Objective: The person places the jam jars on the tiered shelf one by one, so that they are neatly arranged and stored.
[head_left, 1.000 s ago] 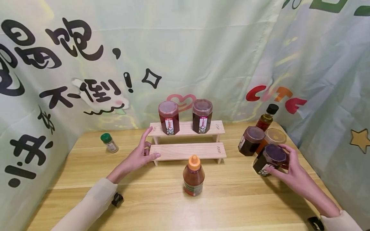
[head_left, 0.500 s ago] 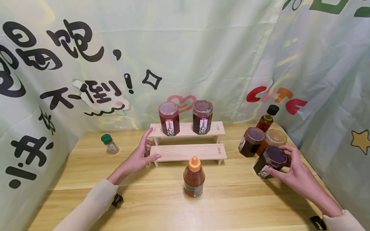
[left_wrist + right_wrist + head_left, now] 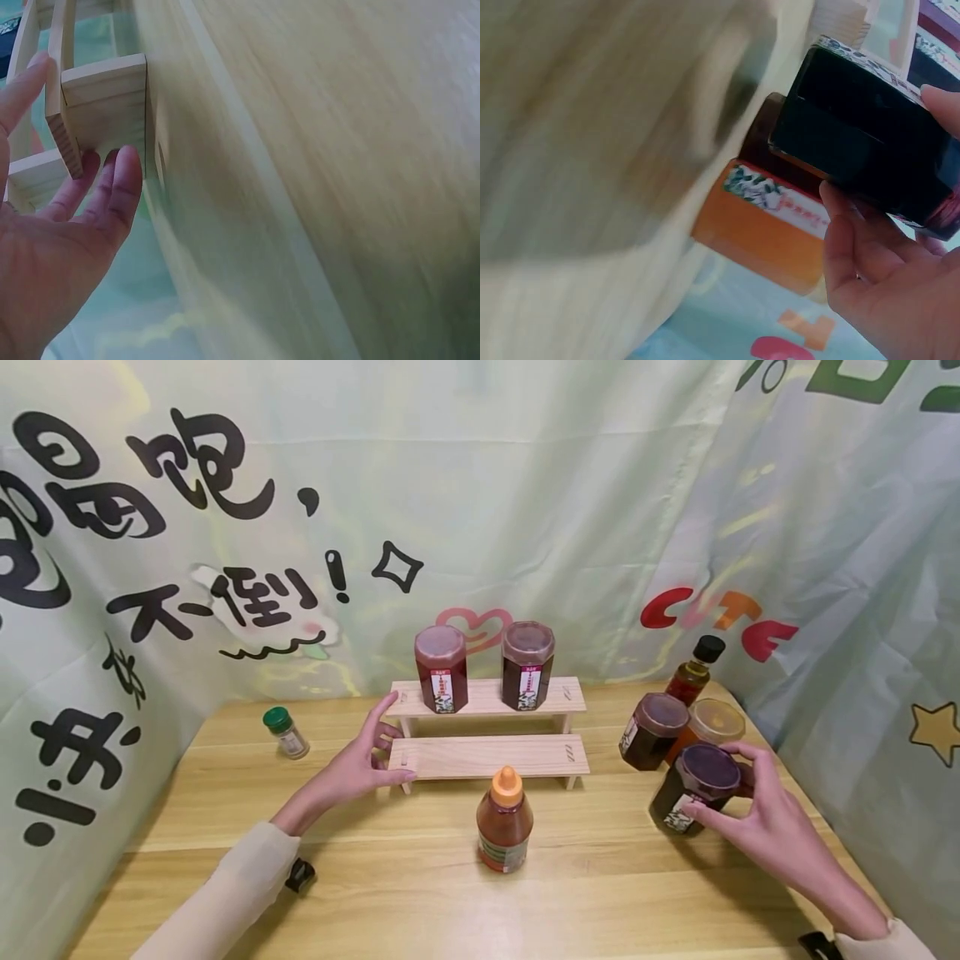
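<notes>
My right hand (image 3: 772, 831) grips a dark hexagonal jam jar (image 3: 693, 793) at the right, thumb on its labelled side and fingers behind. In the right wrist view the jar's base is off the table, with its shadow beside it. My left hand (image 3: 348, 768) holds the left end of a two-step wooden rack (image 3: 480, 756), thumb at the lower step and index finger reaching the upper one. The left wrist view shows the other fingers bent at the board's end (image 3: 105, 105). On the upper step stand a red jam jar (image 3: 441, 672) and a dark jam jar (image 3: 528, 668).
Behind the held jar stand another dark jar (image 3: 651, 731), an orange jar (image 3: 712, 718) and a black-capped bottle (image 3: 693, 672). An orange-capped squeeze bottle (image 3: 504, 822) stands before the rack. A green-capped shaker (image 3: 287, 732) is at the left. Printed cloth (image 3: 570, 510) hangs around the table.
The dark jar in my right hand has come up slightly from the table and moved a little toward me. My left hand stays at the rack's end.
</notes>
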The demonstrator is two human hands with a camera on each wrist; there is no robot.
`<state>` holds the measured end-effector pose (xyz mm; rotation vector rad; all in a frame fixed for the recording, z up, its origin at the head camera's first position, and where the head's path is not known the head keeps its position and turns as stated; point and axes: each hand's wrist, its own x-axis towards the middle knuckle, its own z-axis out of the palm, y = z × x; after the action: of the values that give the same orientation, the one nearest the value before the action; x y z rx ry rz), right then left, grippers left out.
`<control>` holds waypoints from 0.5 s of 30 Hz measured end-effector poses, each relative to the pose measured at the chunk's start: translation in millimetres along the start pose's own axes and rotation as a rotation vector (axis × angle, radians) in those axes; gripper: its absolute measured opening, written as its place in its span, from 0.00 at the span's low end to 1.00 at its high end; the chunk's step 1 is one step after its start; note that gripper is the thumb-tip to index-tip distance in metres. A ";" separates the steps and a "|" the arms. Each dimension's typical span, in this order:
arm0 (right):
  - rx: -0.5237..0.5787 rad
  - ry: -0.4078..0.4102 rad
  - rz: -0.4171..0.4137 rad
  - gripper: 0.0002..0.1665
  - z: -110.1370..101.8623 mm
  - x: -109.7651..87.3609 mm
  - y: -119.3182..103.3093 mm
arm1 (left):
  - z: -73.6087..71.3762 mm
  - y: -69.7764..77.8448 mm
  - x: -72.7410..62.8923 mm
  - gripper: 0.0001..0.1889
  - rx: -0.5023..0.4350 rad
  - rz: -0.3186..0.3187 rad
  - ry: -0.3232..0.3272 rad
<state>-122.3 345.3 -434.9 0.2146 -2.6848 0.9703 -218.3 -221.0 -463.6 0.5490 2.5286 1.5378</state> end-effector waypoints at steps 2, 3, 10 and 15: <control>0.006 0.001 0.001 0.62 -0.9 0.0 -6.6 | -0.4 0.5 -0.1 0.66 -0.004 -0.005 -0.008; 0.009 0.001 0.002 0.62 -1.3 0.1 -9.9 | -0.6 0.6 0.0 0.66 -0.006 -0.006 -0.013; 0.072 0.025 -0.021 0.61 -0.3 4.8 -33.2 | -3.0 -0.5 -0.2 0.66 -0.005 -0.005 -0.039; 0.118 0.029 -0.062 0.59 6.9 13.7 -51.3 | -4.5 0.5 -0.8 0.66 0.009 -0.012 -0.039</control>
<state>-124.9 301.1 -404.8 0.3034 -2.5812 1.1047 -218.8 -224.8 -461.1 0.5593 2.5063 1.4975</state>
